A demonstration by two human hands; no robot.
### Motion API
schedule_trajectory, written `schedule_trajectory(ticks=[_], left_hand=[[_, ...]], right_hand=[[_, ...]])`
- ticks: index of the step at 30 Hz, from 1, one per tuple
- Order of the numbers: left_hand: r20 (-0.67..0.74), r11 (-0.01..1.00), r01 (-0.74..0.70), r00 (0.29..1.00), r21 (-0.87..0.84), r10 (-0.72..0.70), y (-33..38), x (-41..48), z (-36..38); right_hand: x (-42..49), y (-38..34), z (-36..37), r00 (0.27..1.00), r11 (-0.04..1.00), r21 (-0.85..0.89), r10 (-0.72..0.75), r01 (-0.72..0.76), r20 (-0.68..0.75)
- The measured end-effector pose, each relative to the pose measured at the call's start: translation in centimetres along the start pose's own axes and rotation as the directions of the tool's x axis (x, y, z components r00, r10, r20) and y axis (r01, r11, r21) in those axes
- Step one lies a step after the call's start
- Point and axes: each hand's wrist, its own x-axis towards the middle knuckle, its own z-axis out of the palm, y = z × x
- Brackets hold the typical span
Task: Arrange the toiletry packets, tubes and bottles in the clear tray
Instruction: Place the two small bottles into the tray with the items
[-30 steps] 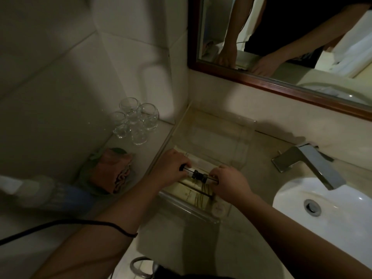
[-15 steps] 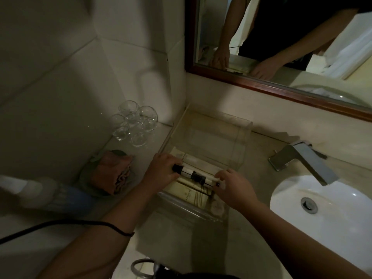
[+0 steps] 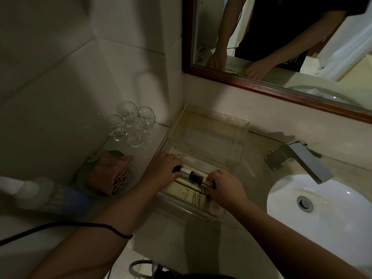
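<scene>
Step in hand: laying tube (image 3: 194, 175) into tray (image 3: 242, 137). I see tray on worktop (image 3: 181, 238) near back edge, left of sink (image 3: 322, 218). Fingers of left hand (image 3: 161, 170) curl round tube's left cap. Fingers of right hand (image 3: 226, 187) pinch right end. Tube sits crosswise over packets (image 3: 181, 191) at tray's near end; touching them or just above, I cannot tell. Next move, I judge: lower tube flat, square it with packets, release both ends gently so it does not roll.
</scene>
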Motion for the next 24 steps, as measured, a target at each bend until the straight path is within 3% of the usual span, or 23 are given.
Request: schedule_trajectory(ticks=[14, 24], left_hand=[[0.079, 0.987, -0.074, 0.995, 0.145, 0.063, -0.02, 0.83, -0.64], [0.041, 0.978, -0.047, 0.998, 0.204, 0.039, 0.62, 0.87, -0.61]], right_hand=[[0.20, -0.36, -0.08, 0.990, 0.974, -0.179, -0.139, 0.135, -0.008], [0.32, -0.59, -0.15, 0.992, 0.969, -0.212, -0.126, 0.128, 0.021]])
